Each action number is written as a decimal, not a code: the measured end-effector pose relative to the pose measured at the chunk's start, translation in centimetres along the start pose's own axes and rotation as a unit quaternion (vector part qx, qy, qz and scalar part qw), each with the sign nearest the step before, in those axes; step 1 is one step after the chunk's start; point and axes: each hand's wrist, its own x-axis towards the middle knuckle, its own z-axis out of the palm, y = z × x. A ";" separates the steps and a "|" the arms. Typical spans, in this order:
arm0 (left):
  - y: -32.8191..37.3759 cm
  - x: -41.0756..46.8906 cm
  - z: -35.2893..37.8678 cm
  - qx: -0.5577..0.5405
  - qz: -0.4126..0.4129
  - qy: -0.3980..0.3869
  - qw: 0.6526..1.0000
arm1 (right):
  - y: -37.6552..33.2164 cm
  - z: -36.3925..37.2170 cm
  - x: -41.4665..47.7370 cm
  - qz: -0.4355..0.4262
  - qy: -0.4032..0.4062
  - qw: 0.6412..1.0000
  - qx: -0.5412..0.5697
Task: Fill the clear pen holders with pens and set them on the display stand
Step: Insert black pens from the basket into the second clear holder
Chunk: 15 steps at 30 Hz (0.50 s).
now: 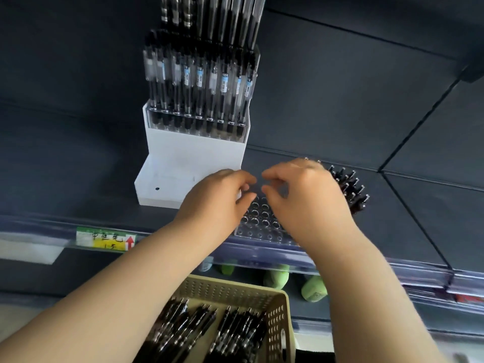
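Observation:
An empty clear pen holder (258, 224) with rows of round holes lies on the dark shelf, just right of the white stepped display stand (183, 158). My left hand (217, 200) and my right hand (303, 197) hover over its far end, thumbs and forefingers pinched on its clear upper edge. The stand's upper step carries a clear holder full of black pens (199, 85); its lower step is bare. A cluster of black pens (352, 189) stands behind my right hand, partly hidden. More black pens (209, 331) lie in a beige basket (275, 310) below.
A price label (106, 239) sits on the shelf's front rail. Green items (277, 277) lie on the lower shelf under the rail. More pens (209, 17) hang or stand above the display stand. Dark shelf panels stretch left and right.

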 end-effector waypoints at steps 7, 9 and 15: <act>-2.7 -8.2 -3.0 0.203 -0.041 -0.141 0.968 | -1.8 5.4 -6.9 0.026 -0.291 0.954 -0.067; -3.8 -10.5 -2.8 0.217 -0.067 -0.190 0.955 | -1.9 7.0 -8.6 0.065 -0.357 0.929 -0.076; -7.7 -15.3 -0.1 0.221 -0.148 -0.281 0.922 | -2.4 11.5 -14.5 0.215 -0.450 0.865 -0.061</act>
